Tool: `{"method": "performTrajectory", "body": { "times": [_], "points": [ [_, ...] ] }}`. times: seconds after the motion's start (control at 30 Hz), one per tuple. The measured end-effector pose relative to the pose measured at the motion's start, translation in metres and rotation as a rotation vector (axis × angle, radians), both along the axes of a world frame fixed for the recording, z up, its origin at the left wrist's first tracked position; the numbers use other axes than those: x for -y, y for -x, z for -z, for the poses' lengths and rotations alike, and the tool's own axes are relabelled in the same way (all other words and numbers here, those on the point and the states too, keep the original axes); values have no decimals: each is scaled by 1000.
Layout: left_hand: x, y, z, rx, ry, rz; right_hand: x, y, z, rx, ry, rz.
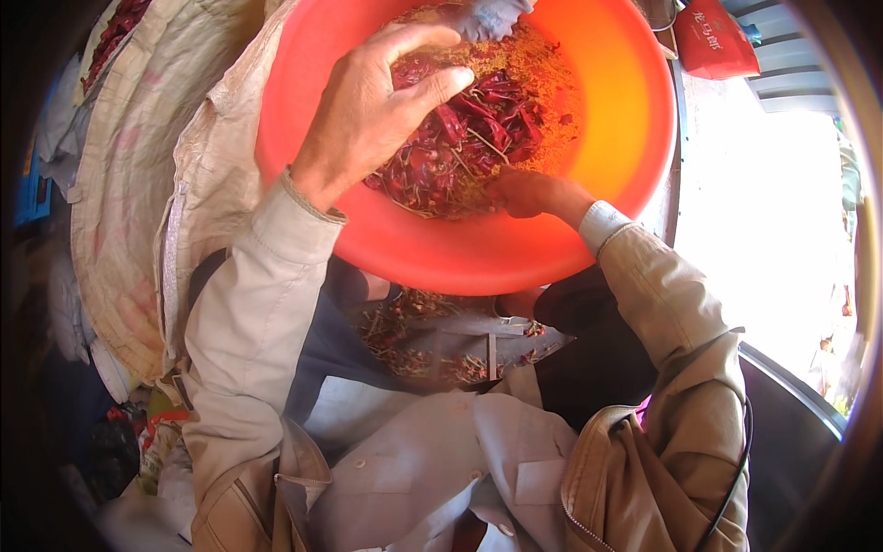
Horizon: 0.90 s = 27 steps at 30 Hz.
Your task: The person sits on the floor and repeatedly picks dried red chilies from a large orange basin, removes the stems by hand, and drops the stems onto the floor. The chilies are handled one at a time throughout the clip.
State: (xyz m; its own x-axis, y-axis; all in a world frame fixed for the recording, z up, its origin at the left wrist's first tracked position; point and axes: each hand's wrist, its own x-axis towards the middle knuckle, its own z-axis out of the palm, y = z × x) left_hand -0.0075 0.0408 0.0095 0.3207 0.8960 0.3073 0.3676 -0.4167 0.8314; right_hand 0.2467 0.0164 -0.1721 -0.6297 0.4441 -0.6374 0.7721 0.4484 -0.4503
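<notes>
A large red-orange plastic basin [621,138] stands in front of me. Inside it lies a heap of dried red chillies [476,131] with thin stems, and orange seeds and flakes [552,76] cling along its far and right side. My left hand [386,96] hovers over the left of the heap, thumb and forefinger spread with nothing visible between them. By its fingertips is a crumpled grey cloth-like thing [493,17], cut off by the frame's top. Low in the basin, my right hand [528,193] touches the heap's near right edge; its fingertips are hidden.
Left of the basin stands a big woven sack [138,152], its mouth folded back. More dried chillies [117,41] show at the upper left. Chilli scraps [441,366] litter the floor between my legs. A red bag [714,41] bearing writing sits upper right, beside a brightly lit opening.
</notes>
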Motion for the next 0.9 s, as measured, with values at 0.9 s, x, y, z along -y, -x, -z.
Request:
{"method": "performTrajectory", "body": {
  "times": [0.9],
  "points": [
    [18,-27,14,326,409,275,-7,-1,-155,-1217,639,1114]
  ]
}}
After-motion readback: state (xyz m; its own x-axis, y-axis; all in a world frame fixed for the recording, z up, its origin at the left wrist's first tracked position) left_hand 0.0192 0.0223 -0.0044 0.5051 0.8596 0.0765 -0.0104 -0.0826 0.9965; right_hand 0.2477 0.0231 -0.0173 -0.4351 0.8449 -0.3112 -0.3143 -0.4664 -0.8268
